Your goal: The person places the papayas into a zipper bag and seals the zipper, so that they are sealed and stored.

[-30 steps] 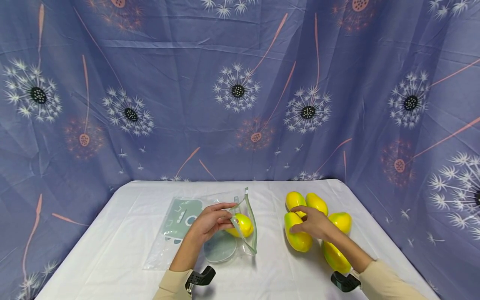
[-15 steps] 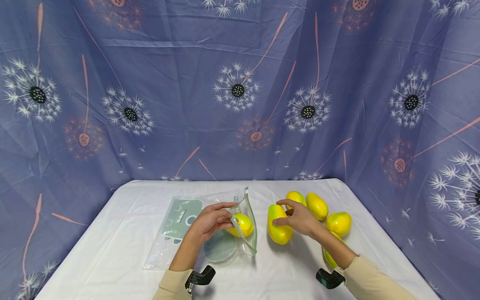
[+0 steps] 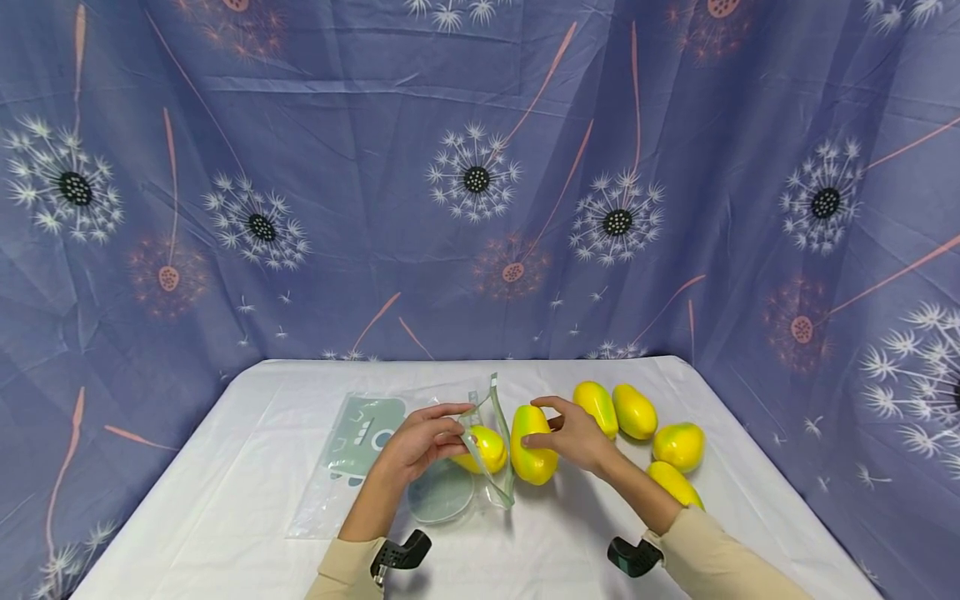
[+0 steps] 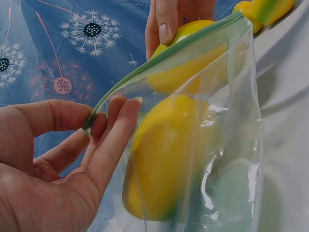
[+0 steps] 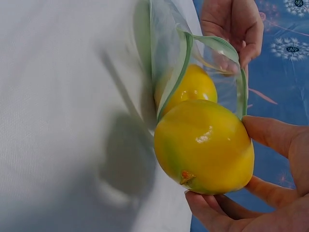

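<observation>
My left hand (image 3: 422, 439) pinches the green-edged mouth of a clear zip bag (image 4: 231, 145), holding it spread. One yellow mango (image 4: 161, 159) is inside the bag, just behind the mouth. At the bag's opening my right hand (image 3: 573, 435) holds a second mango (image 5: 205, 147) between fingers and thumb. In the right wrist view this mango overlaps the green zip edge (image 5: 179, 77), with its stem end facing the camera. Its shadow falls on the cloth beside it.
Several more mangoes, such as the far one (image 3: 634, 412) and the near one (image 3: 673, 483), lie on the right of the white-clothed table (image 3: 300, 385). The bag's printed green part (image 3: 363, 437) lies flat at left. A patterned blue curtain (image 3: 375, 208) encloses the back and sides.
My right hand has carried a mango leftward from the group to the bag's mouth. The mangoes left behind have shifted slightly. The left hand and bag have stayed in place.
</observation>
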Motion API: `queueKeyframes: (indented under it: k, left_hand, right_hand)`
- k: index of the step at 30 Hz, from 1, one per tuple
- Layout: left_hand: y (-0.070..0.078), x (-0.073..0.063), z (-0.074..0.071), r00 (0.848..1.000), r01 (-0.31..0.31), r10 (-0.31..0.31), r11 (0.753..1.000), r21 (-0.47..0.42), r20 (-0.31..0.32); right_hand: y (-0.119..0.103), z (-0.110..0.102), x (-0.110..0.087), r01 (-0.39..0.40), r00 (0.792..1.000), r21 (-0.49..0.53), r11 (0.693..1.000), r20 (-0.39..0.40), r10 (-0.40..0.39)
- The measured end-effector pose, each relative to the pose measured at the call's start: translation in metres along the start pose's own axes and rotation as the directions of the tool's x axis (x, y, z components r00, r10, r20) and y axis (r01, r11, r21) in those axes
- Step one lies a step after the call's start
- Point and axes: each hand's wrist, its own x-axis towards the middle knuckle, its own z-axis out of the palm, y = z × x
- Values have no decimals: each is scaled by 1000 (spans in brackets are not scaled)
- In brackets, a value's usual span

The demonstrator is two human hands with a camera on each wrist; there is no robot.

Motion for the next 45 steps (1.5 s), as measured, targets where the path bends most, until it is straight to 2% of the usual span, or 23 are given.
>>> queueKeyframes:
  k: [14, 28, 45]
  left_hand:
    - [-1, 2, -1, 1000, -7, 8, 1000, -17, 23]
    - [-1, 1, 1, 999, 11, -9, 1000, -24, 49]
    - [-2, 0, 3, 998, 18, -17, 1000, -20, 53]
  right_hand:
    - [-2, 14, 7, -1, 1000, -3, 1000, -18, 1]
    - [-6, 27, 13, 11, 1000, -3, 1000, -20, -11]
    - [-2, 43, 15, 14, 999, 101, 995, 28, -17]
